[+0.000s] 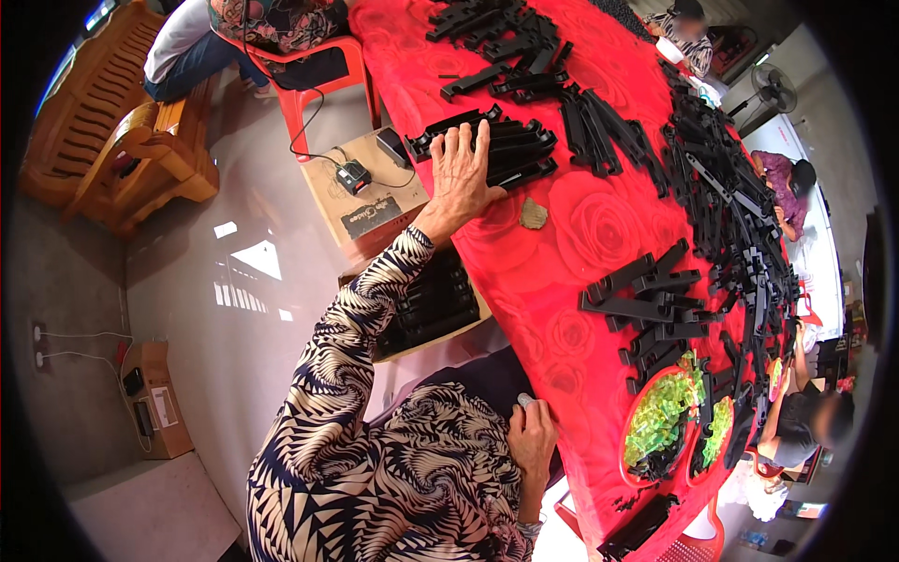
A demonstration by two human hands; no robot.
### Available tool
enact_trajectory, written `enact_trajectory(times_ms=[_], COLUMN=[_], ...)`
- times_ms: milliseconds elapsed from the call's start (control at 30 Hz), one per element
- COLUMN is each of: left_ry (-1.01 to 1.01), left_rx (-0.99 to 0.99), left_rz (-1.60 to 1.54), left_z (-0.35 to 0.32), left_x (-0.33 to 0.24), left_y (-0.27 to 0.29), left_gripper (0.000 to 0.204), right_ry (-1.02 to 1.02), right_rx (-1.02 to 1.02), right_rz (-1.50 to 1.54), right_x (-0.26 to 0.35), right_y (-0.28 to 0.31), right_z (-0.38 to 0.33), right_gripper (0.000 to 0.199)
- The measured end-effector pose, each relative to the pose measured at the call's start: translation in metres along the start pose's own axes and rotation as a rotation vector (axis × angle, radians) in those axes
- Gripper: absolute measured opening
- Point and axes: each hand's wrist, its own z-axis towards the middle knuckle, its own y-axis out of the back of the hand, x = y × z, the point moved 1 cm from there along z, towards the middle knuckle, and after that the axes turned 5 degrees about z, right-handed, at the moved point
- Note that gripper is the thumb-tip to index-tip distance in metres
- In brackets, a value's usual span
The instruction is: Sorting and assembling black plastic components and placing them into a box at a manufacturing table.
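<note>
My left hand (456, 178) lies with fingers stretched out across a row of long black plastic parts (515, 152) at the table's near-left edge. The parts lie side by side, several of them partly under my fingers. Low down by the table edge, my right hand (532, 438) rests near my lap with its fingers curled. A small pale grey piece (524, 400) shows at its fingertips; whether it is held or worn on a finger I cannot make out. Just right of my left hand, a small brownish flat piece (534, 214) sits on the red rose-patterned tablecloth (599, 220).
More black parts (646, 304) lie in loose piles along the table. Two bowls hold yellow-green translucent pieces (663, 419). Below the table edge stands an open box of black parts (435, 309), beside a carton (375, 201) with a charger and cable. Other people sit around the table.
</note>
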Motion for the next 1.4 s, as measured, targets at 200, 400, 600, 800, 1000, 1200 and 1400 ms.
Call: enact_trajectory(times_ms=[200,400,600,800,1000,1200,1400], left_ry=[-0.009,0.008,-0.063,-0.088,-0.090,-0.079,-0.055], left_rx=[0.038,0.065,0.189,0.075,0.106,0.004,-0.049], left_rz=[-0.068,-0.033,-0.217,-0.243,-0.260,-0.346,-0.510], left_z=[0.008,0.009,-0.005,-0.018,-0.026,-0.033,-0.041], left_x=[0.003,0.016,0.009,0.005,0.000,-0.001,-0.004], left_y=[0.011,0.008,-0.002,-0.003,0.001,-0.006,-0.011], left_gripper=[0.117,0.121,0.114,0.106,0.102,0.089,0.087], right_ry=[0.001,-0.022,-0.038,-0.101,-0.054,-0.074,-0.131], right_rx=[0.000,0.035,0.054,0.076,0.081,0.107,0.111], right_rz=[0.001,-0.003,-0.006,0.051,-0.006,-0.012,0.067], right_x=[-0.002,-0.002,-0.002,0.002,-0.001,0.001,0.006], right_y=[-0.005,-0.004,-0.001,-0.001,-0.002,-0.005,-0.004], right_z=[0.001,0.001,0.004,0.007,0.001,0.003,0.006], right_gripper=[0.010,0.011,0.012,0.013,0.012,0.013,0.013])
